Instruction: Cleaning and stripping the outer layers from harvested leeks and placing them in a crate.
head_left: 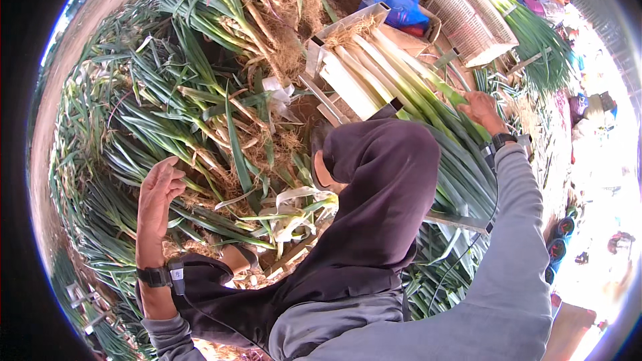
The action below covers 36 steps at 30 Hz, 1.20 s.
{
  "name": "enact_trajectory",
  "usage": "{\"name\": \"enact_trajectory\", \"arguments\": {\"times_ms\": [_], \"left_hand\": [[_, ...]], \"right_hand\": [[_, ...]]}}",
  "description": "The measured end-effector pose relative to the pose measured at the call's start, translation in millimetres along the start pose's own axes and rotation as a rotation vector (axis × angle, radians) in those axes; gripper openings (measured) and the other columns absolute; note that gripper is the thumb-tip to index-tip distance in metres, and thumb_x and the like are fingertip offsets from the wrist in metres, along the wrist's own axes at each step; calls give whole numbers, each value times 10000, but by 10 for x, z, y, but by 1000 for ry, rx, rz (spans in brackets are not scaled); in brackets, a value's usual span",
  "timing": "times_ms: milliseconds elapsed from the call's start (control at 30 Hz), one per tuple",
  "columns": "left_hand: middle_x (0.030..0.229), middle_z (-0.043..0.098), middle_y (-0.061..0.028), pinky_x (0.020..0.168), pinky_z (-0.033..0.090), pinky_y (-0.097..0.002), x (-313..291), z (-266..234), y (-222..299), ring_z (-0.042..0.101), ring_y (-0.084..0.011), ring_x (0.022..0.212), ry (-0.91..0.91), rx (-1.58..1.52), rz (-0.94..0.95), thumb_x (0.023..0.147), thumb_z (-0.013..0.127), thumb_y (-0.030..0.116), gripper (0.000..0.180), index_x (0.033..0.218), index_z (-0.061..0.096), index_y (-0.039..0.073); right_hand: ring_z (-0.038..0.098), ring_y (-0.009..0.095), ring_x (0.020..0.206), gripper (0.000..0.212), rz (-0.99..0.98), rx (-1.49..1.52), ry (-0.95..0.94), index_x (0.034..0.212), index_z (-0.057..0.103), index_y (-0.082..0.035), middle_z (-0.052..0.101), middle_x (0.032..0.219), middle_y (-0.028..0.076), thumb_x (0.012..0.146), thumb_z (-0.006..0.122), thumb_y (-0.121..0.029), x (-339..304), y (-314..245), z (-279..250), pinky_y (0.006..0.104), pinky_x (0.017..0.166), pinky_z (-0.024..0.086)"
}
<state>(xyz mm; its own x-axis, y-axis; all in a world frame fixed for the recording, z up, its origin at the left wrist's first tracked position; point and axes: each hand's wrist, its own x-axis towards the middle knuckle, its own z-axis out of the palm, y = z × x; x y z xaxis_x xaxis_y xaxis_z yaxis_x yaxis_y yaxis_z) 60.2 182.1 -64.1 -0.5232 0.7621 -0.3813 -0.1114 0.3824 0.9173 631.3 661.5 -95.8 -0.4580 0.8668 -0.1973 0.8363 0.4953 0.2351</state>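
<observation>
Raised over the heap of untrimmed leeks (pixel 194 100), my left hand (pixel 159 190) has loosely bent fingers, with nothing visible in them. On the right, my right hand (pixel 483 112) closes on the green part of a leek (pixel 438 83) at the edge of a row. That row of cleaned leeks (pixel 361 80) lies on a metal rack (pixel 329 101), pale stalks and roots at the far end, green leaves running back past my knee. Dry roots and soil cling to the heaped leeks.
Beyond the rack lie a blue plastic bag (pixel 394 1) and a white plastic basket (pixel 471 23), with bundled leeks (pixel 535 43) beside it. Peeled leaf scraps (pixel 294 214) cover the ground by my feet. A cable (pixel 461 257) hangs beside my right arm.
</observation>
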Motion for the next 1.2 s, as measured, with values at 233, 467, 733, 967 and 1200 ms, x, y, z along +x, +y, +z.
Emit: {"name": "enact_trajectory", "arguments": {"times_ms": [233, 467, 733, 967, 1200], "left_hand": [[1050, 644, -77, 860, 513, -270, 108, 101, 9, 621, -103, 889, -6, 34, -12, 997, 608, 374, 482, 1337, 563, 35], [1072, 640, -77, 889, 519, -287, 68, 123, 140, 628, -126, 918, -14, 68, -2, 1019, 574, 359, 476, 1376, 534, 48], [1044, 639, -64, 870, 534, -283, -10, 35, -27, 642, -119, 901, -9, 31, 7, 1007, 597, 363, 484, 1360, 545, 36], [1109, 628, -60, 907, 505, -293, -164, -171, -59, 627, -133, 967, 62, 4, -24, 1005, 590, 322, 485, 1395, 519, 42], [1139, 667, -99, 890, 543, -280, -126, -341, 231, 660, -152, 968, 169, -124, 186, 1014, 587, 349, 454, 1336, 566, 29]], "right_hand": [[637, 423, 935, 383, -69, 70, 90, 936, 689, -12, 666, 936, 232, 854, 691, -385, 170, 212, 689, 509, 845, 489], [634, 420, 948, 424, -16, 181, -8, 883, 697, 12, 671, 968, 258, 855, 693, -411, 91, 112, 533, 502, 849, 486], [649, 443, 882, 514, -59, 98, 85, 827, 688, -7, 671, 877, 267, 888, 633, -514, 151, 111, 400, 511, 777, 495], [636, 441, 846, 491, -277, 134, 294, 861, 693, 8, 672, 895, 272, 937, 553, -456, 293, 219, 939, 511, 765, 484], [607, 495, 959, 406, -84, 0, -147, 1060, 683, 52, 643, 965, 327, 944, 577, -323, 796, 629, 765, 515, 811, 485]]}}
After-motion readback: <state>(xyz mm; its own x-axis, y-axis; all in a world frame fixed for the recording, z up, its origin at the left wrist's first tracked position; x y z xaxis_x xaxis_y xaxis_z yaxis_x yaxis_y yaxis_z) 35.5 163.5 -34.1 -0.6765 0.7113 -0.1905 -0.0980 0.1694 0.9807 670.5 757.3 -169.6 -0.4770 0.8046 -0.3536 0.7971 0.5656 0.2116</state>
